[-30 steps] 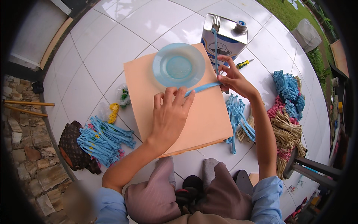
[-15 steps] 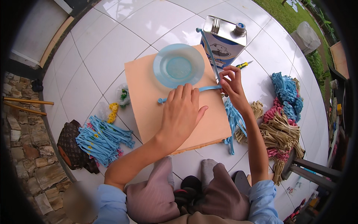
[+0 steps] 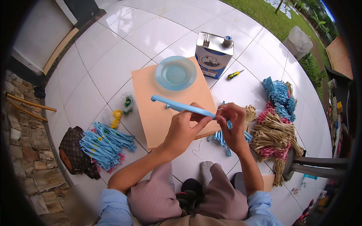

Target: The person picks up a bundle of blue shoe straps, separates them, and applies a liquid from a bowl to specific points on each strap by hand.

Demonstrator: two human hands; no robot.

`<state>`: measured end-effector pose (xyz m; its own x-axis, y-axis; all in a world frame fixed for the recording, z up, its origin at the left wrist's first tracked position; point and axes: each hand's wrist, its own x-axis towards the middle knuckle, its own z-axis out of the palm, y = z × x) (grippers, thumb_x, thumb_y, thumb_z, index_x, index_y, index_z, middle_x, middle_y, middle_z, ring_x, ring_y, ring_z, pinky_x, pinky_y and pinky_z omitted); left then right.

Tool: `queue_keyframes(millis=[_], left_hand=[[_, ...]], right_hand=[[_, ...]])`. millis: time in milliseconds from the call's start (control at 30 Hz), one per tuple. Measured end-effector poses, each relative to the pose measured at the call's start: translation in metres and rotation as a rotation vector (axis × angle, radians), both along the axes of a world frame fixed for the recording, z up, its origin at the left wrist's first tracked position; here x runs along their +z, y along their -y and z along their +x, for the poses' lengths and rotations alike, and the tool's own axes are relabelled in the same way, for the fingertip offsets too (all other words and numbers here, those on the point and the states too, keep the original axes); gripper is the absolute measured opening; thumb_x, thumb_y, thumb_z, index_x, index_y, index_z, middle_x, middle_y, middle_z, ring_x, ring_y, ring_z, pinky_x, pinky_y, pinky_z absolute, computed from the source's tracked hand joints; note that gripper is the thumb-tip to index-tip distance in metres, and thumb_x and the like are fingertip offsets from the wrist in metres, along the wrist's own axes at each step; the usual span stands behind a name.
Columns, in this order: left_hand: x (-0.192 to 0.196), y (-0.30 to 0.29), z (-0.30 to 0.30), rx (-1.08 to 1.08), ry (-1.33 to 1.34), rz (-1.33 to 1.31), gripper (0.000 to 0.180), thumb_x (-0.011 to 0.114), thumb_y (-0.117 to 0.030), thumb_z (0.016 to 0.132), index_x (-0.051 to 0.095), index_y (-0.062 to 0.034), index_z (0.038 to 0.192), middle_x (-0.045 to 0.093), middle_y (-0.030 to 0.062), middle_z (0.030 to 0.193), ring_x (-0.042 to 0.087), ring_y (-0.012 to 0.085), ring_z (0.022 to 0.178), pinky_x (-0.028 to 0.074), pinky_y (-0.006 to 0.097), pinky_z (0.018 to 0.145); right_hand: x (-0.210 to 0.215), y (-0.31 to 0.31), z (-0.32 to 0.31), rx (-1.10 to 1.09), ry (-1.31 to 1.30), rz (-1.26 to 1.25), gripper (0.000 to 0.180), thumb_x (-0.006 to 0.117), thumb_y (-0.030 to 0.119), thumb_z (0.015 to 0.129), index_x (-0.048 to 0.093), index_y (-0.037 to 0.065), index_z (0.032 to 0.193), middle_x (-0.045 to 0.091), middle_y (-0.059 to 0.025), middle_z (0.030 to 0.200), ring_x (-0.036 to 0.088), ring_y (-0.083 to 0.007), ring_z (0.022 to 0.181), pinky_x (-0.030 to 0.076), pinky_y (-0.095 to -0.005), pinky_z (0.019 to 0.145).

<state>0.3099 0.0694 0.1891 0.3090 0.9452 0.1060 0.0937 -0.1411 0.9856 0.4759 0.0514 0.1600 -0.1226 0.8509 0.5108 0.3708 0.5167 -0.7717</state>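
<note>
A light blue strap (image 3: 177,105), folded double with a rounded knob at its far left end, is held above the peach-coloured board (image 3: 147,120). My left hand (image 3: 180,130) pinches it from below, thumb along its side. At its right end, the fingertips of my right hand (image 3: 233,124) close on the strap too. A thin pale thread shows by these fingertips, and a white string (image 3: 196,151) hangs or lies below the board's edge. Loose blue straps (image 3: 218,137) lie partly hidden behind my right hand. Beyond my hands, a bluish glass dish (image 3: 160,77) stands on the board.
A metal can (image 3: 215,58) and a yellow-green screwdriver (image 3: 233,75) are behind the board. Blue, pink and beige strap bundles (image 3: 275,135) lie right, near a dark stool (image 3: 316,162). More blue straps (image 3: 105,145), a brown bag (image 3: 71,150) and small plastic bags (image 3: 127,102) lie left.
The strap has been lifted off the board and folded together. My left hand has gone from lying flat to pinching it, and my right hand has come down and nearer.
</note>
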Motion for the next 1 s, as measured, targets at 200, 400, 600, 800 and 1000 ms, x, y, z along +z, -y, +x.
queue_keyframes(millis=[200,400,600,800,1000], left_hand=[[0.039,0.042,-0.031,0.045,0.039,0.132,0.015,0.065,-0.006,0.08,0.056,0.0023,0.087,0.065,0.0103,0.079,0.067,0.0189,0.076,0.052,0.028,0.072],[0.092,0.058,-0.044,0.009,0.01,0.253,0.011,0.062,-0.008,0.084,0.055,0.0006,0.086,0.063,0.0084,0.081,0.063,0.0128,0.075,0.051,0.028,0.076],[0.105,0.074,-0.045,0.05,-0.065,0.142,0.023,0.053,-0.021,0.092,0.046,-0.0001,0.088,0.059,0.0098,0.084,0.06,0.015,0.077,0.05,0.029,0.07],[0.062,0.059,-0.007,0.014,0.27,0.139,0.022,0.042,-0.02,0.096,0.035,-0.0014,0.107,0.047,0.0107,0.096,0.053,0.0161,0.086,0.045,0.032,0.077],[0.063,0.063,-0.009,-0.048,0.42,0.15,0.016,0.039,-0.015,0.097,0.038,-0.0018,0.106,0.046,0.0063,0.094,0.052,0.0142,0.091,0.043,0.028,0.082]], right_hand=[[0.047,0.043,-0.033,0.058,0.026,0.105,0.045,0.062,-0.006,0.079,0.031,0.003,0.112,0.054,-0.0135,0.092,0.059,-0.0198,0.076,0.05,-0.0297,0.066],[0.086,0.057,-0.059,0.018,-0.193,0.007,0.046,0.06,-0.006,0.081,0.029,0.002,0.113,0.051,-0.012,0.094,0.059,-0.0178,0.081,0.052,-0.0303,0.072],[0.106,0.048,-0.067,0.044,-0.84,-0.196,0.045,0.059,-0.001,0.084,0.026,0.007,0.113,0.051,-0.0092,0.094,0.056,-0.015,0.084,0.05,-0.0268,0.071],[0.101,0.054,-0.079,-0.018,-0.941,-0.149,0.039,0.06,0.001,0.084,0.032,0.008,0.109,0.054,-0.0073,0.096,0.054,-0.013,0.089,0.043,-0.026,0.079],[0.091,0.064,-0.066,0.078,-0.871,-0.213,0.035,0.064,0.002,0.08,0.041,0.008,0.106,0.054,-0.0042,0.096,0.053,-0.0132,0.088,0.042,-0.0251,0.078]])
